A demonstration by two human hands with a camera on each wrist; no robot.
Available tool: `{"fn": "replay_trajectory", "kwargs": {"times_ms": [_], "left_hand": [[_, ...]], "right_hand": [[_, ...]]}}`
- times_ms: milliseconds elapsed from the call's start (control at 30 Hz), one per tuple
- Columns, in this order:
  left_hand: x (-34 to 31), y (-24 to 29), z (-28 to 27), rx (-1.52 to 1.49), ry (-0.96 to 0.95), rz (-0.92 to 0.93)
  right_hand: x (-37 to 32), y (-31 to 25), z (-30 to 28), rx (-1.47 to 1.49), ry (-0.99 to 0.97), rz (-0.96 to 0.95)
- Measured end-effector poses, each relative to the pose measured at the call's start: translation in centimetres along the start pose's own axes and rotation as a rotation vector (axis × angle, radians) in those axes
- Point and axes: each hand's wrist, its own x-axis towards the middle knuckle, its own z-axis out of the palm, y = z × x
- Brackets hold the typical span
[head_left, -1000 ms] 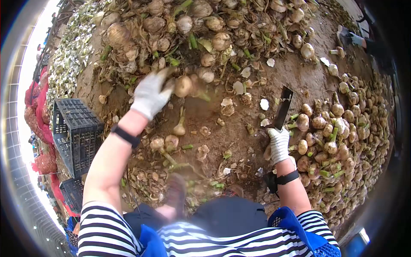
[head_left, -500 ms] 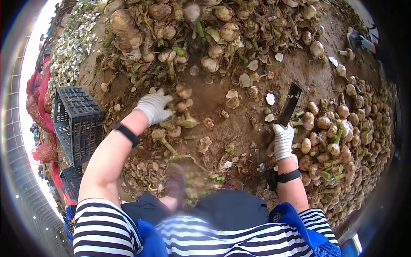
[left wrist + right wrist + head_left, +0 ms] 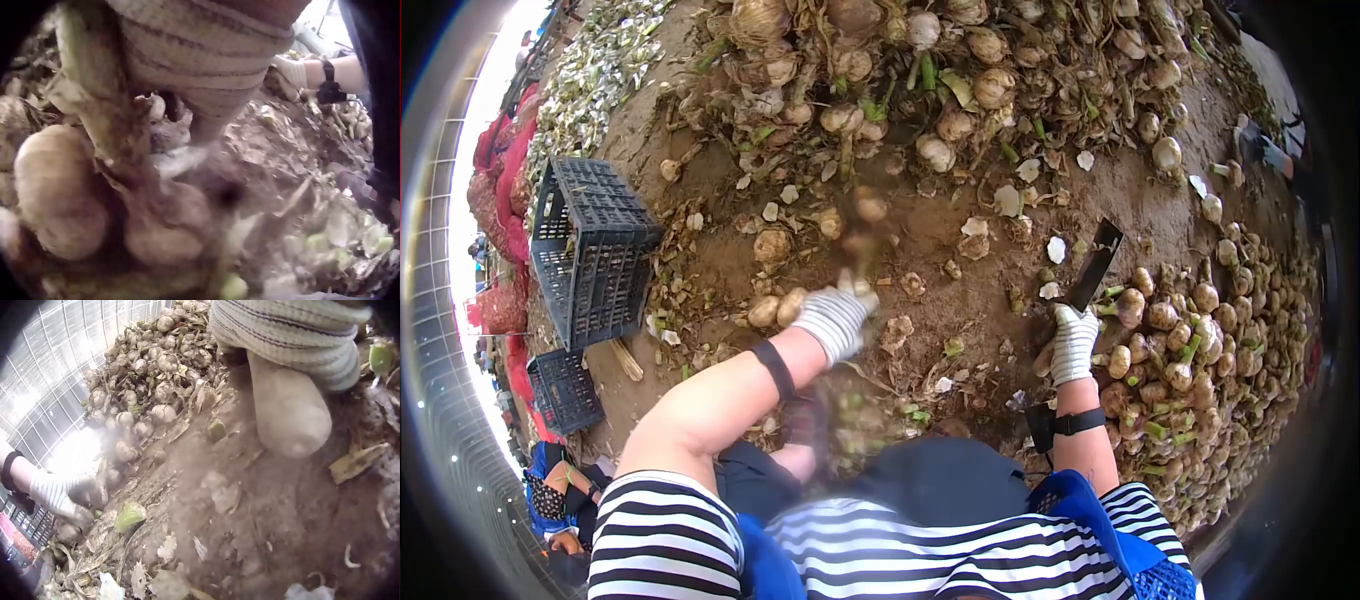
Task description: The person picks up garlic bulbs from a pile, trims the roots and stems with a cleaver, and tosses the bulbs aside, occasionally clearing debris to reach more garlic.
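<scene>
- While the person crouches over the bare earth floor (image 3: pixel 920 260), the left hand (image 3: pixel 832 320) sits low and near the body, in a striped work glove; its fingers (image 3: pixel 852 298) are curled.
- Two bulbs (image 3: pixel 777 309) lie against the left side of that hand. In the left wrist view, the same two bulbs (image 3: pixel 59 187) hang below the glove on a thick dry stalk (image 3: pixel 94 106) that runs up into the grip, so the left fingers are closed round the stalk.
- Blur hides whatever is just beyond the left fingertips in the head view.
- The right hand (image 3: pixel 1073 345), gloved the same way, is at the right of the scene. Its fingers are wrapped round the handle of a knife (image 3: pixel 1097 262), whose dark flat blade points up and away, far from the body.
- In the right wrist view, a pale rounded handle end (image 3: pixel 289 409) juts out below the right glove (image 3: pixel 294 331), close above the soil.
- A heap of trimmed bulbs (image 3: pixel 1200 340) with short green stubs lies just right of the knife and reaches the right edge.
- A second heap, of untrimmed bulbs (image 3: pixel 960 70) with roots and dry leaves, fills the far side.
- Loose white skins (image 3: pixel 1056 248) are scattered on the earth between the two heaps.
- At the left stands a black plastic crate (image 3: pixel 590 250), with a smaller crate (image 3: pixel 565 390) nearer the person and red net sacks (image 3: pixel 500 180) beyond them.
- Black wrist straps (image 3: pixel 775 368) circle both forearms.
</scene>
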Motion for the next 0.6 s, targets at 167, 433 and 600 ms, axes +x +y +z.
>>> {"fn": "replay_trajectory", "kwargs": {"times_ms": [167, 433, 600], "left_hand": [[-0.2, -2.4, -1.1, -0.127, 0.319, -0.044], [6.0, -1.4, -1.6, 0.229, 0.312, 0.056], [2.2, -2.1, -4.7, -0.249, 0.171, 0.045]], "right_hand": [[-0.3, 0.1, -0.2, -0.016, -0.012, -0.056], [0.2, 0.3, 0.4, -0.076, 0.062, -0.043], [1.0, 1.0, 0.2, -0.041, 0.047, -0.061]]}}
